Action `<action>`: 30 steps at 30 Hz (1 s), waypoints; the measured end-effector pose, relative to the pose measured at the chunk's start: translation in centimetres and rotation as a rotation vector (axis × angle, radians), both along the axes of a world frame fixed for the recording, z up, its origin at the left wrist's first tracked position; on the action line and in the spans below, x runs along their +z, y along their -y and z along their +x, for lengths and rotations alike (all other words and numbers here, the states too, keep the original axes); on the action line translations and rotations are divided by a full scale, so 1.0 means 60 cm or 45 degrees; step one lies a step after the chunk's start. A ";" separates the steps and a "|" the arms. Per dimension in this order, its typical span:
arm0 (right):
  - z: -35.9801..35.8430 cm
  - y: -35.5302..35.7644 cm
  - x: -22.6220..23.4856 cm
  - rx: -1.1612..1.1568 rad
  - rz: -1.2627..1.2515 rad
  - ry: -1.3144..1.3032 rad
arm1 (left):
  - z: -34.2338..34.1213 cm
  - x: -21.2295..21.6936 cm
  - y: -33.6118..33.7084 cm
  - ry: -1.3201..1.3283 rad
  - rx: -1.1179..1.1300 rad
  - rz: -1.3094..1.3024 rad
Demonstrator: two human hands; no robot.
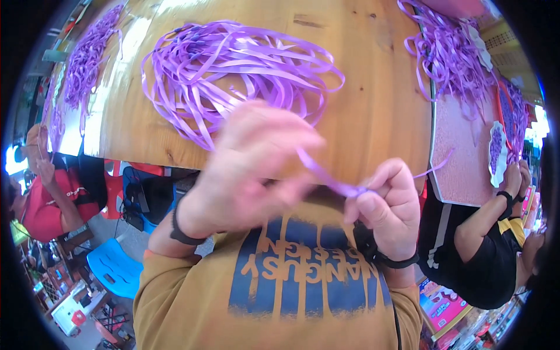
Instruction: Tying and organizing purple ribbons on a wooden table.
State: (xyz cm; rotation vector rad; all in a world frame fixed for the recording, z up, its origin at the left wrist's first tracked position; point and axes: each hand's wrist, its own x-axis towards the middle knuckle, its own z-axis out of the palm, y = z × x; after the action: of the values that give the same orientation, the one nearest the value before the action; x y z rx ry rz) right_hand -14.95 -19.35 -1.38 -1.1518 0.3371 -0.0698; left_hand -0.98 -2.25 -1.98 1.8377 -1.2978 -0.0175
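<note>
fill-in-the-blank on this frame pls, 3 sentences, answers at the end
1. Both hands, the left hand and the right hand, hold a single strip of ribbon coloured ____.
2. The big loose ribbon pile lies on a ____ tabletop.
3. Each of the person's wrists wears a ____ band.

Missing words: purple; wooden; black

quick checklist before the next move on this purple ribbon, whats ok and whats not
1. Right hand pinching the ribbon strip: ok.
2. Left hand on the same strip: cannot tell, blurred.
3. Knot or loop formed at the pinch: cannot tell.
4. Ribbon pile on the wooden table, apart from the hands: ok.
5. Held strip free of the pile: cannot tell.
</note>
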 end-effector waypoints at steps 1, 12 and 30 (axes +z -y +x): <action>-0.001 0.001 -0.001 0.076 0.126 0.024 | -0.015 0.004 0.011 0.000 -0.102 0.009; -0.004 0.018 -0.014 0.083 0.083 -0.041 | -0.036 -0.024 0.034 -0.189 -0.233 -0.199; -0.128 0.332 -0.073 -0.783 -0.186 0.292 | 0.132 -0.066 -0.282 -1.149 0.709 -1.467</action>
State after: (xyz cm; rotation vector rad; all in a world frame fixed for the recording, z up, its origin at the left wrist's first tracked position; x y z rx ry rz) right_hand -22.66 -39.27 -5.79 -1.1350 0.4772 -0.7704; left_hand 6.94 14.69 -5.95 0.8814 -0.0255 0.1526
